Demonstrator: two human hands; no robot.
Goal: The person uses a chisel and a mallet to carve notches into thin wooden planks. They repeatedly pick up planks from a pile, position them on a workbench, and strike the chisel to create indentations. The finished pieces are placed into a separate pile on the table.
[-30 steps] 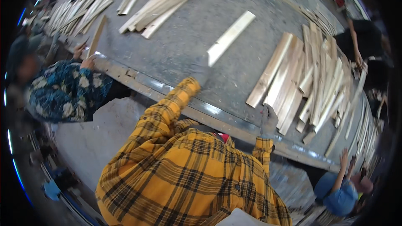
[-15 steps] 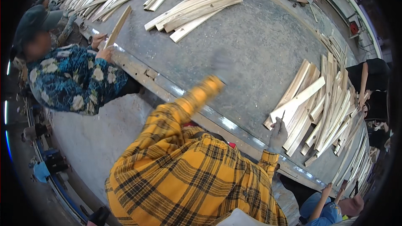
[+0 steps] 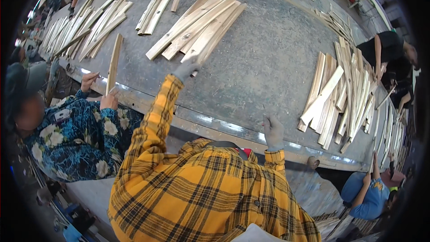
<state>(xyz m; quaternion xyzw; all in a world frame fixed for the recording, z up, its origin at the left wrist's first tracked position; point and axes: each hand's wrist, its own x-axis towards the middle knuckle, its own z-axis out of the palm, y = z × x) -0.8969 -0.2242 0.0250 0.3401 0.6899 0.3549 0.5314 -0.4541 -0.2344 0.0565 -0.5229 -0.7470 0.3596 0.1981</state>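
My left hand [image 3: 186,69], in a grey glove, reaches to the near end of a fanned pile of pale wooden slats [image 3: 197,27]. Its fingers curl over the end of the pile's right-hand wooden slat [image 3: 217,38], which still lies on the metal tabletop [image 3: 255,54]. My right hand [image 3: 273,133], gloved too, is raised above the table's near edge. Its fingers close around a thin pointed tool [image 3: 264,109], whose kind I cannot make out. To the right of that hand, one lighter slat [image 3: 321,96] lies across a second pile.
At my left, a person in a floral shirt [image 3: 80,139] holds a slat [image 3: 114,62] upright. More slats [image 3: 159,6] lie at the far left. A dense slat pile [image 3: 354,94] covers the right side. Other people stand around the table, one in blue [image 3: 365,195] at the right.
My left hand has swung left to the near end of the slat pile. My right hand has drawn away from the right-hand pile, still with the thin tool. The view has shifted.
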